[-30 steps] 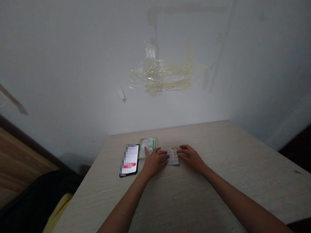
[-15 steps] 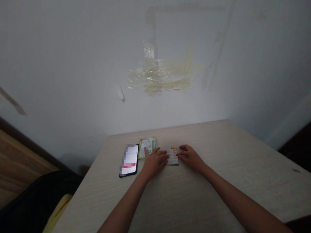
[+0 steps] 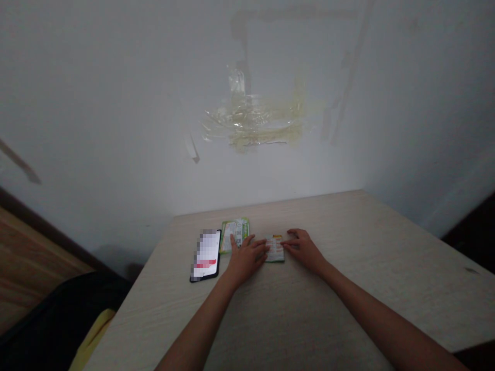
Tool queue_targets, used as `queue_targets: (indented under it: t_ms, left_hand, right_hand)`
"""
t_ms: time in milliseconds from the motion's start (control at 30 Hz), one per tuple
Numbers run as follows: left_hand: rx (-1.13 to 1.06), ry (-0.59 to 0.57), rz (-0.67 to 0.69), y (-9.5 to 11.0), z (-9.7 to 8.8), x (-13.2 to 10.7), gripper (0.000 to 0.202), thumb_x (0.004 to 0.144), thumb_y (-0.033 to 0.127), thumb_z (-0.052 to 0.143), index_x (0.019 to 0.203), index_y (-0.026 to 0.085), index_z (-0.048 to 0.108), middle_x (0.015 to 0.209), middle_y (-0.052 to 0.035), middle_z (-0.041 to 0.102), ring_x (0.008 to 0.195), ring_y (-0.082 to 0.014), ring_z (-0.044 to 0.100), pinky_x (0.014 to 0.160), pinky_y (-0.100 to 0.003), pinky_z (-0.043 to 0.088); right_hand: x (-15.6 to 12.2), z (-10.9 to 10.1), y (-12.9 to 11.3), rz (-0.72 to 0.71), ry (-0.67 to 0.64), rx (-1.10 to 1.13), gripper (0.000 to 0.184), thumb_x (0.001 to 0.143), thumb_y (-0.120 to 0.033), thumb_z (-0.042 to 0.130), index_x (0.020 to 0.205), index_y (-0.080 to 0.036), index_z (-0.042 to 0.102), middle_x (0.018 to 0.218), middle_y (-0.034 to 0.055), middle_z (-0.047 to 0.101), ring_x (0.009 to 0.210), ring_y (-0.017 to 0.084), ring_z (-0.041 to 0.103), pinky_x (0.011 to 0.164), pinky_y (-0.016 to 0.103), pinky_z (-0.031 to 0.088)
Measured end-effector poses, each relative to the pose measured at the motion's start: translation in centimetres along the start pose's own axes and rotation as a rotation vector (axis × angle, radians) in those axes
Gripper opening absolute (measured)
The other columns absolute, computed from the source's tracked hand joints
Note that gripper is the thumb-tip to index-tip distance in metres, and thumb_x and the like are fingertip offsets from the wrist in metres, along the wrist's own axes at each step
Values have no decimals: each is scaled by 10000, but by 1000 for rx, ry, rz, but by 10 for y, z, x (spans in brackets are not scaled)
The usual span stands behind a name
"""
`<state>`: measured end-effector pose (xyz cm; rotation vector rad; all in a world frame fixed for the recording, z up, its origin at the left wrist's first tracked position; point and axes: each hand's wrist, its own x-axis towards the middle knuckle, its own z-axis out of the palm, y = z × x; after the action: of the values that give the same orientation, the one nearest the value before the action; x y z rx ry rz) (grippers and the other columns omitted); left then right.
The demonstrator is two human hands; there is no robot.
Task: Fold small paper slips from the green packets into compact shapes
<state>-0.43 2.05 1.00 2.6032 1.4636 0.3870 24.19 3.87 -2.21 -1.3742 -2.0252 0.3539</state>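
A small printed paper, apparently folded, lies flat on the table between my hands. Its face carries fine print and a yellow-red patch at the top edge. My left hand is spread flat, with its fingertips on the paper's left edge. On the other side, my right hand rests on the tabletop with fingers apart, some tips touching the paper's right edge. Behind my left hand lies a larger green-and-white printed piece, partly covered by that hand; whether it is a packet or a card I cannot tell.
Left of the green piece lies a smartphone, screen lit and partly blurred out. The pale wooden table meets a wall with tape remnants. Dark and yellow cloth sits beyond the table's left edge.
My right hand's fingers have shifted very slightly at the paper's edge. The left hand, the paper and the phone stay where they were.
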Motion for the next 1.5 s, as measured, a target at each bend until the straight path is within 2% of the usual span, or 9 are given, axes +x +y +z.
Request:
queue_targets:
  t_ms: [433,767,933,1100,1233,1500]
  left_hand:
    - [11,8,0,0,0,-1,297,927,440,459,1200,445,575,1382,50,543,1365,-310,342,1006,-758,-154]
    - [-18,64,1,7,1,-1,264,923,404,484,1159,421,601,1333,42,583,1343,-286,372,989,-731,-227]
    - [-2,82,8,12,1,-3,251,916,389,500,1140,399,613,1298,28,603,1321,-269,399,1012,-711,-222]
    - [-4,103,21,11,1,-3,240,909,381,515,1125,394,619,1278,22,613,1308,-269,410,1006,-712,-225]
    - [14,115,35,9,3,-2,241,905,383,517,1122,390,621,1268,23,614,1302,-277,418,1006,-735,-195]
    - [26,115,42,9,2,-1,269,908,401,506,1158,391,605,1251,10,625,1290,-282,426,1005,-744,-185]
  right_hand:
    - [15,10,13,43,74,-124,233,884,-361,580,1027,-279,745,1264,111,561,1185,277,483,1027,474,391]
    - [15,5,3,102,59,-126,237,880,-362,579,1040,-295,741,1260,111,555,1184,285,481,1006,465,389]
    - [20,2,10,155,67,-22,197,828,-344,630,956,-269,761,1192,92,602,1143,267,523,1012,448,389]
    - [35,-4,19,146,-15,163,197,818,-303,633,910,-184,761,1164,119,639,1095,237,582,1004,394,405]
    - [42,-1,18,126,-72,104,151,794,-280,661,839,-181,766,1143,118,653,1081,248,584,1009,425,388]
    - [37,5,9,61,-30,17,70,757,-237,697,749,-195,753,1168,103,626,1151,277,499,1012,440,384]
